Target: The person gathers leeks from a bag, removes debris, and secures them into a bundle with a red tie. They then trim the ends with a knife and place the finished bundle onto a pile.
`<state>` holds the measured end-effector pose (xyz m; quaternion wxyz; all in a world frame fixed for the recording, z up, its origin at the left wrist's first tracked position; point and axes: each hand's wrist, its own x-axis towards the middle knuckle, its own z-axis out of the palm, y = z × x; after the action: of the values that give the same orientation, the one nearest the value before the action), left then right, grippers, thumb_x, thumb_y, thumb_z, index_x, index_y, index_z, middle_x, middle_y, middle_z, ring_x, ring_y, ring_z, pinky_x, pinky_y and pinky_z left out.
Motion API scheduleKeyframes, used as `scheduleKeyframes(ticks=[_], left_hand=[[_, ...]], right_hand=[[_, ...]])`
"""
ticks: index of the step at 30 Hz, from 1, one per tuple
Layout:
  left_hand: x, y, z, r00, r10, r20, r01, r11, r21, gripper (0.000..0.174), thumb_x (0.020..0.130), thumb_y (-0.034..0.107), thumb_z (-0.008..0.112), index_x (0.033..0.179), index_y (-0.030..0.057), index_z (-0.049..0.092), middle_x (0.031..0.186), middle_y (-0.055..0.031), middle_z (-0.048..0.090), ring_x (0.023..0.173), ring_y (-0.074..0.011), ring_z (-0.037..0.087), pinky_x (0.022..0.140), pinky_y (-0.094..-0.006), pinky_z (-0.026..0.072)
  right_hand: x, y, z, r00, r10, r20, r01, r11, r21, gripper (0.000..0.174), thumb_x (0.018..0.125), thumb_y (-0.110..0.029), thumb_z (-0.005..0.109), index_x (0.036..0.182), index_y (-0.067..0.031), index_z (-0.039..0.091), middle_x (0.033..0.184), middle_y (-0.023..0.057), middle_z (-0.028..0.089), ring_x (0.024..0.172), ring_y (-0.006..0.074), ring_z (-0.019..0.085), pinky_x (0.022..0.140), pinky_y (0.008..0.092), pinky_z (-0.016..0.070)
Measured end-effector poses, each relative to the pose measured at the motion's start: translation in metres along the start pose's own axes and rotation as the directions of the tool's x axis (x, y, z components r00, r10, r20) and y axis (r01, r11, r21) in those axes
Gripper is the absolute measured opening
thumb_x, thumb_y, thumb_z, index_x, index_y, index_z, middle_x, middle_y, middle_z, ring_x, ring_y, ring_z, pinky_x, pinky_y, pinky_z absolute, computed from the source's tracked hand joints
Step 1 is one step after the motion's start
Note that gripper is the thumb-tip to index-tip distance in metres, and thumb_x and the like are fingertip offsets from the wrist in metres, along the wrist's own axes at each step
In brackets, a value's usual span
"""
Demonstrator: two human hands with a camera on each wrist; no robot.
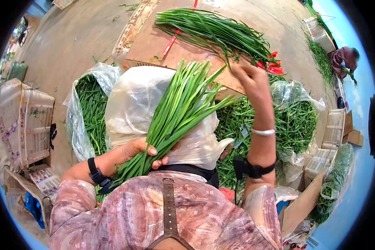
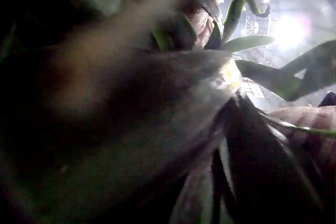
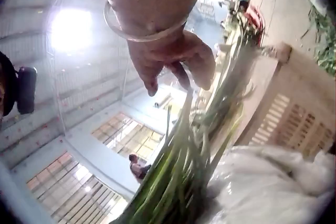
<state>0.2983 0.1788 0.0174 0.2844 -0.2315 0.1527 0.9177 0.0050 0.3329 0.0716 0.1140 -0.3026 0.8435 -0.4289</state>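
In the head view my left hand (image 1: 139,152) grips a loose bundle of garlic chives (image 1: 181,108), thumb across the leaves, pale stalk ends pointing away from me. Dark, blurred leaves (image 2: 194,103) fill most of the left wrist view. My right hand (image 1: 252,79), blurred in the head view, is raised beyond the bundle's right side, near the board's edge. Seen from the right wrist, its fingers (image 3: 202,71) are loosely bent, the thumb apart from them, close over the stalk tips. A larger pile of chives (image 1: 212,33) lies on the board (image 1: 148,48).
Red ties (image 1: 271,64) lie at the board's right end. White plastic (image 1: 133,96) covers my lap. Bags of chives (image 1: 91,108) stand on both sides. Crates (image 1: 37,125) are stacked at left. Another person (image 1: 341,62) sits at far right.
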Motion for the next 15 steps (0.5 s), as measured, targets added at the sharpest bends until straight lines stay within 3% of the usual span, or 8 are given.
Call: scheduleKeyframes(ticks=[3,5,7,9,11,13,14,15], left_hand=[[0.001,-0.005,-0.015,1.000,-0.019,0.001,0.019,0.999,0.034,0.074,0.064,0.011,0.070,0.129,-0.0055,0.038,0.092,-0.0194,0.060,0.068,-0.0194,0.058,0.059,-0.0246,0.0502],[0.000,-0.003,-0.007,0.999,0.044,-0.015,-0.043,0.998,0.045,0.074,0.064,0.011,0.070,0.129,-0.0055,0.039,0.093,-0.0191,0.059,0.071,-0.0195,0.058,0.059,-0.0248,0.0512],[-0.001,-0.006,-0.010,0.995,0.087,-0.039,-0.085,0.995,0.047,0.074,0.064,0.010,0.071,0.129,-0.0055,0.039,0.095,-0.0188,0.058,0.074,-0.0197,0.058,0.059,-0.0249,0.0522],[0.003,-0.004,-0.024,0.997,0.003,0.074,-0.005,0.999,0.036,0.075,0.062,0.009,0.071,0.129,-0.0057,0.039,0.095,-0.0192,0.058,0.074,-0.0206,0.058,0.060,-0.0262,0.0538],[0.006,-0.004,-0.020,0.997,0.069,0.043,-0.071,0.997,0.037,0.078,0.061,0.008,0.072,0.130,-0.0062,0.037,0.095,-0.0200,0.057,0.072,-0.0212,0.059,0.059,-0.0267,0.0541],[0.003,-0.003,-0.022,0.996,0.015,0.085,-0.015,1.000,-0.008,0.080,0.062,0.008,0.071,0.131,-0.0064,0.035,0.093,-0.0203,0.058,0.069,-0.0222,0.060,0.060,-0.0271,0.0548],[0.004,-0.004,-0.028,0.994,-0.023,0.109,0.027,0.999,-0.039,0.081,0.062,0.008,0.071,0.132,-0.0065,0.033,0.091,-0.0224,0.059,0.068,-0.0234,0.061,0.060,-0.0280,0.0553],[0.003,-0.003,-0.029,0.994,-0.021,0.111,0.026,0.999,-0.040,0.081,0.062,0.008,0.071,0.132,-0.0065,0.033,0.091,-0.0224,0.059,0.068,-0.0234,0.061,0.060,-0.0280,0.0553]], right_hand=[[0.015,0.011,0.045,0.995,-0.095,-0.025,0.096,0.994,0.043,0.029,0.077,-0.024,0.070,0.084,0.0040,0.069,0.069,0.0130,0.066,0.061,0.0150,0.061,0.057,0.0281,0.0468],[0.009,0.006,0.040,0.989,-0.074,-0.126,0.099,0.974,0.202,0.021,0.079,-0.018,0.068,0.084,0.0019,0.070,0.072,0.0127,0.068,0.062,0.0139,0.061,0.056,0.0272,0.0469],[0.001,0.009,0.024,0.998,0.005,-0.070,0.048,0.674,0.737,0.016,0.083,-0.015,0.065,0.086,0.0007,0.067,0.081,0.0128,0.068,0.063,0.0143,0.061,0.055,0.0249,0.0476],[-0.008,0.025,-0.012,0.981,0.160,-0.105,0.035,0.393,0.919,0.014,0.087,-0.014,0.061,0.090,-0.0004,0.064,0.086,0.0117,0.067,0.060,0.0139,0.059,0.052,0.0221,0.0463],[-0.014,0.077,-0.069,0.990,0.116,-0.079,0.034,0.344,0.938,0.016,0.086,-0.015,0.062,0.090,0.0000,0.062,0.082,0.0100,0.064,0.056,0.0140,0.056,0.048,0.0219,0.0435],[-0.031,0.119,-0.121,0.980,0.181,-0.086,-0.017,0.501,0.865,0.022,0.084,-0.019,0.065,0.093,0.0014,0.062,0.074,0.0066,0.061,0.051,0.0133,0.052,0.048,0.0259,0.0443],[-0.038,0.131,-0.141,0.942,0.304,-0.140,-0.216,0.873,0.437,0.027,0.083,-0.021,0.066,0.095,0.0025,0.061,0.077,0.0089,0.062,0.056,0.0169,0.055,0.053,0.0296,0.0467],[-0.046,0.126,-0.148,0.896,0.363,-0.254,-0.405,0.905,-0.133,0.032,0.082,-0.024,0.068,0.097,0.0036,0.061,0.080,0.0113,0.063,0.061,0.0204,0.059,0.057,0.0334,0.0491]])
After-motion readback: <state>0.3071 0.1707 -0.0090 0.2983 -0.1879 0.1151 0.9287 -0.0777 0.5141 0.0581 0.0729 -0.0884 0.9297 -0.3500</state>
